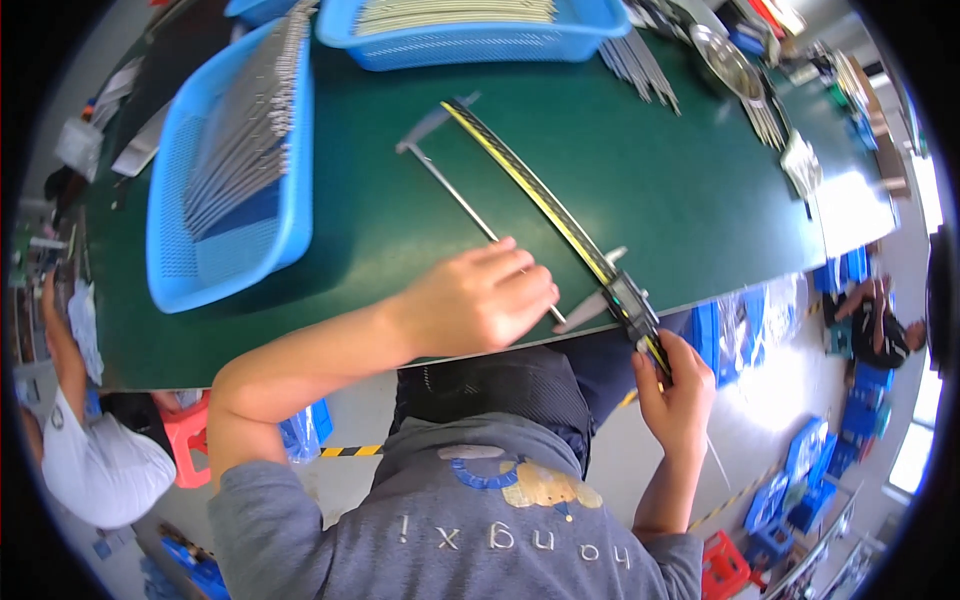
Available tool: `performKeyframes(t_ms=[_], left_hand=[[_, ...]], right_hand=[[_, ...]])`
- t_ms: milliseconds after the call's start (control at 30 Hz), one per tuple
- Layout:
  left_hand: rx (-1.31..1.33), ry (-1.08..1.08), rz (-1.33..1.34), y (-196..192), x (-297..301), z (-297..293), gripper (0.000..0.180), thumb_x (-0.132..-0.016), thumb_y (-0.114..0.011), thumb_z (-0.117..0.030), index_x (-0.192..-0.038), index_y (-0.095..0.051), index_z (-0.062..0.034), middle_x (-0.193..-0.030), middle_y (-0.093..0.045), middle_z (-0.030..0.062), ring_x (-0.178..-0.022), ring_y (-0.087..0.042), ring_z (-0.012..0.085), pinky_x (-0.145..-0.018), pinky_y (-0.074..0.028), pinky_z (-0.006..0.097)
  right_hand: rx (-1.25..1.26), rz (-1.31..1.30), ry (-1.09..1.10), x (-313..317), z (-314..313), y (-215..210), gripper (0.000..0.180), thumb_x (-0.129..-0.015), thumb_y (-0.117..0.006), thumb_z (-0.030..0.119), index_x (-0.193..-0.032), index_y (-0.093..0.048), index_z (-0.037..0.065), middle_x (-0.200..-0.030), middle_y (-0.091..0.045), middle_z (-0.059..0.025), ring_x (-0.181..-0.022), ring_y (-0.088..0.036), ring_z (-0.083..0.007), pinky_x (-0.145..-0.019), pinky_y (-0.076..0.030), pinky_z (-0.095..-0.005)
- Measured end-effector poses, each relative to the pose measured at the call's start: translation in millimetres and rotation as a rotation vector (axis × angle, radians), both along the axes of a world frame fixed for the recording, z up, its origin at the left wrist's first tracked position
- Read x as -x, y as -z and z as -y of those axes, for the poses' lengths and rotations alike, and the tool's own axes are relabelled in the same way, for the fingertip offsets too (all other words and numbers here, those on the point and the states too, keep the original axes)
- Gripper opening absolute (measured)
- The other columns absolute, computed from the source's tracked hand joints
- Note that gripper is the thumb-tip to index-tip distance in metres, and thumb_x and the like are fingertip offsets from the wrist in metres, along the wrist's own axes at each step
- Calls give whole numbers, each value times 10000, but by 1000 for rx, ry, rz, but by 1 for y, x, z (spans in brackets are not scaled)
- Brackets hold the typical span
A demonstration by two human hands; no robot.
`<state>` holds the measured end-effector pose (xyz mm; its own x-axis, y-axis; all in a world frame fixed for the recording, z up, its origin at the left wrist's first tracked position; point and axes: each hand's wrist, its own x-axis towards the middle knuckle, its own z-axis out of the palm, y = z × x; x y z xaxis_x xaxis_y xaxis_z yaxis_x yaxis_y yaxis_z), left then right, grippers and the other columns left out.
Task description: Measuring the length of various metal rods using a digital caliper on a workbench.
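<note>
Green table point(640, 170), blue mesh baskets point(215, 250), yellow-black caliper point(560, 215), grey rod point(455, 190).

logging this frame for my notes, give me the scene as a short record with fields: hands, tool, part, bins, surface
left hand: left hand rests on the thin metal rod, fingers over its near end
right hand: right hand grips the near end of the long caliper at the table edge
tool: caliper lies diagonally, jaws spanning the rod
bins: blue basket at the left holds a stack of rods; second blue basket at the top
surface: green mat
nearby: another person at lower left
</note>
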<state>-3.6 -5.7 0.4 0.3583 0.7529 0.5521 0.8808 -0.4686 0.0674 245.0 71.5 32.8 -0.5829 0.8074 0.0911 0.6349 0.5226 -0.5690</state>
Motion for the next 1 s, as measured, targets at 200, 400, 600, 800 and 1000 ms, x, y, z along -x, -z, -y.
performKeyframes(t_ms=[200, 400, 600, 800, 1000], left_hand=[[10, 1, 26, -5, -1, -2, 210, -634, -634, -84, -841, -667, -78, -816, -591, 24, -785, -602, 172, -735, -536, 316], [26, 3, 27, -5, -3, -3, 210, -631, -634, -74, -839, -664, -73, -815, -591, 30, -788, -601, 183, -714, -542, 323], [33, 7, 38, -7, -1, -2, 185, -647, -632, -88, -829, -660, -71, -817, -583, 32, -803, -591, 182, -736, -534, 334], [37, 28, 15, -10, 2, -4, 167, -655, -636, -98, -820, -652, -77, -807, -567, 24, -790, -581, 173, -734, -527, 334], [67, 41, -10, -12, 3, -5, 198, -657, -630, -89, -852, -658, -74, -812, -571, 28, -785, -581, 174, -720, -529, 336]], right_hand=[[-15, 16, 9, -3, 3, 5, 238, -752, -692, 143, -917, -588, 7, -710, -597, -90, -496, -556, -181, -466, -430, -276], [2, 26, 21, -6, 5, 4, 263, -753, -702, 192, -907, -591, 10, -706, -601, -94, -505, -581, -191, -467, -440, -286], [-30, 72, 34, -3, 4, 5, 240, -768, -686, 245, -858, -590, 44, -688, -597, -80, -515, -576, -231, -467, -439, -312], [-20, 92, 7, -3, 4, 6, 266, -784, -658, 312, -845, -584, 65, -696, -602, -83, -558, -590, -274, -482, -453, -348], [17, 99, 14, -3, 5, 5, 298, -775, -658, 333, -891, -583, 69, -733, -608, -75, -579, -597, -271, -497, -458, -356]])
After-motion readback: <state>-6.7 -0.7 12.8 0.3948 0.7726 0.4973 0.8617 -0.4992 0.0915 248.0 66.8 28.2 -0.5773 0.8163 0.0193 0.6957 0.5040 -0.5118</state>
